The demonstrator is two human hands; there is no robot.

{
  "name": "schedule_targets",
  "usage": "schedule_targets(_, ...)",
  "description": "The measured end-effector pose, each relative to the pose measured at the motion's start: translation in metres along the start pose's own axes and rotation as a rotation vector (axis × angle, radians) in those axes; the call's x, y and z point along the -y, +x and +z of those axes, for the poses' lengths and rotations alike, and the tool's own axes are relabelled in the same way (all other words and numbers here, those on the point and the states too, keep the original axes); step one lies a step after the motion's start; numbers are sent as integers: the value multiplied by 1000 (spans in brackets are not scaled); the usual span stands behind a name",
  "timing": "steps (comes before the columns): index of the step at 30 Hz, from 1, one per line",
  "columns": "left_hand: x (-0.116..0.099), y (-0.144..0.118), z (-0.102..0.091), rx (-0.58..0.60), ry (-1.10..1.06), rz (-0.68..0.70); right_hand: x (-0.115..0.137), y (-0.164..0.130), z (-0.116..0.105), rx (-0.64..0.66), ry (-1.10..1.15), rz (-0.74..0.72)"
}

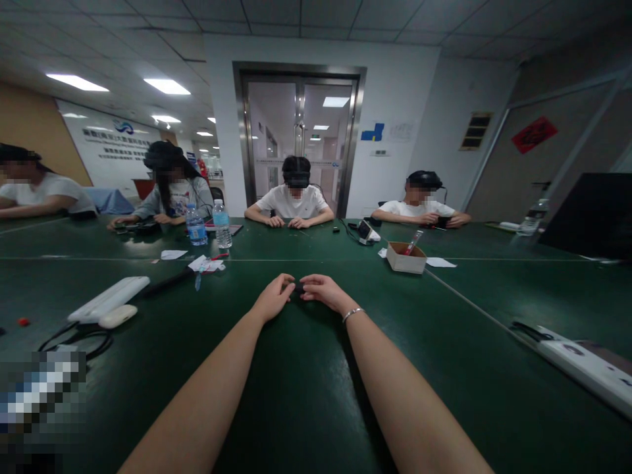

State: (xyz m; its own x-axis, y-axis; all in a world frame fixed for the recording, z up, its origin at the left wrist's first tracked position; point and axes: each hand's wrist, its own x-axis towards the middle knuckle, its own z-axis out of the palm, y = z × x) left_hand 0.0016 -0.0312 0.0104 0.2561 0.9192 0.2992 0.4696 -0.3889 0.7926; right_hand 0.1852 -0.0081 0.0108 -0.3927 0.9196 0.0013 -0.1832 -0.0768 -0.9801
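Both my arms stretch forward over the dark green table (301, 368). Between my fingertips is a small black object (299, 288), mostly covered, so its kind does not show. My right hand (326, 292), with a bracelet (352, 315) at the wrist, pinches it from the right. From the left, my left hand (274, 297) has its thumb and fingers curled in against the same object. Both hands are closed and close to the tabletop.
To the left lie a white power strip (109, 299), black cables and a white oval device (118, 316). Farther off stand water bottles (222, 225) and an open box (407, 258). Another power strip (585, 359) is at right. Several people with headsets sit across the table.
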Motion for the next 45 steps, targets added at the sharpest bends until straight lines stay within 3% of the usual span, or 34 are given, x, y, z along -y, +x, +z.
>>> schedule_targets(30,2,0,1,16,-38,-38,0,0,0,-4,0,5)
schedule_targets(37,3,2,1,-62,-27,9,5,-4,3,-6,5,16)
schedule_targets(45,4,1,0,-15,-65,-6,6,-5,4,3,2,22)
